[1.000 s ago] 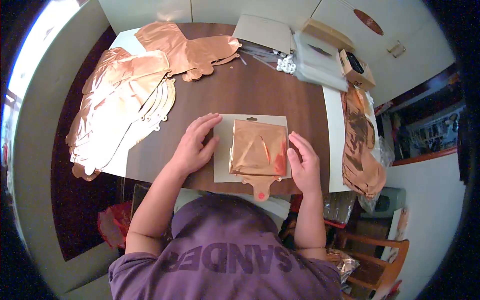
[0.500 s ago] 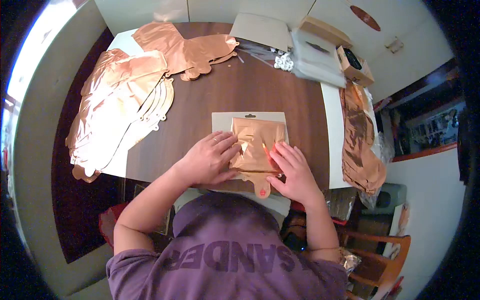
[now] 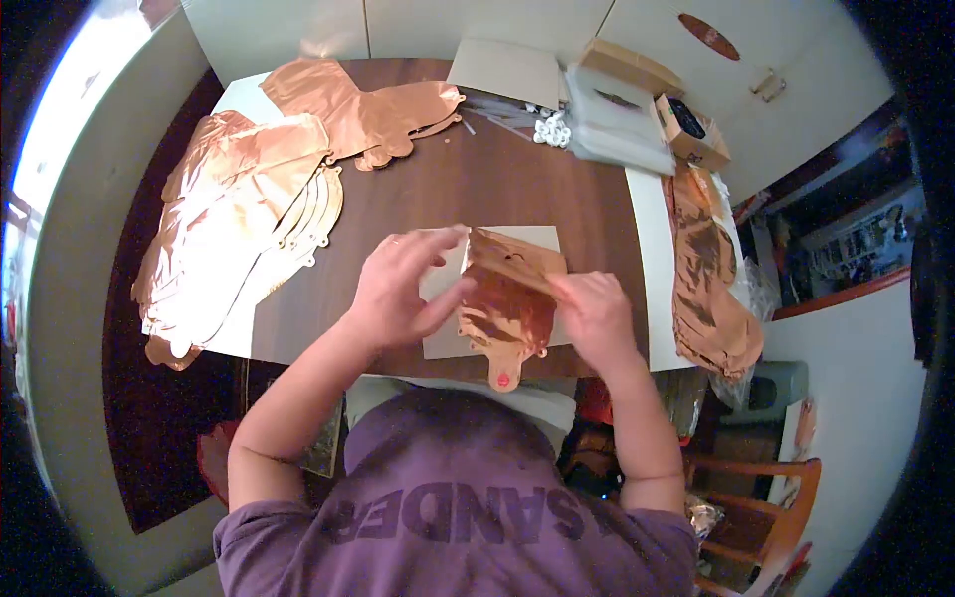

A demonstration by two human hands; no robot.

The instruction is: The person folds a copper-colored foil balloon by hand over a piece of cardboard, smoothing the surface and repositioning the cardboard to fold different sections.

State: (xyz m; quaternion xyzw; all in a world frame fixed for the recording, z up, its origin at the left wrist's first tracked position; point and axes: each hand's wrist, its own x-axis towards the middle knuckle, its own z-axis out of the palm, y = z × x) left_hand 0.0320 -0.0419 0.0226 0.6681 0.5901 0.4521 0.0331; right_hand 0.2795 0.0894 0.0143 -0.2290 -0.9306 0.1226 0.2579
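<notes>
A copper-coloured foil piece (image 3: 507, 313) lies over a pale card (image 3: 443, 333) near the table's front edge. Its upper part is lifted in a fold, and a rounded tab with a red mark points toward me. My right hand (image 3: 597, 313) pinches the right end of the raised fold. At the left side of the foil, my left hand (image 3: 403, 289) has its fingers and thumb spread; its fingertips are slightly blurred beside the foil's edge, and it grips nothing.
Large copper foil sheets (image 3: 229, 209) cover the table's left side, with more foil (image 3: 368, 109) behind. White rings (image 3: 552, 129), clear plastic sleeves (image 3: 617, 119) and a cardboard box (image 3: 691, 134) are at the back right. Folded foil (image 3: 706, 279) lies along the right edge.
The foil's upper part, flat before, is now raised and folded. My right hand has closed on its right side. My left hand has lifted off the foil and spread.
</notes>
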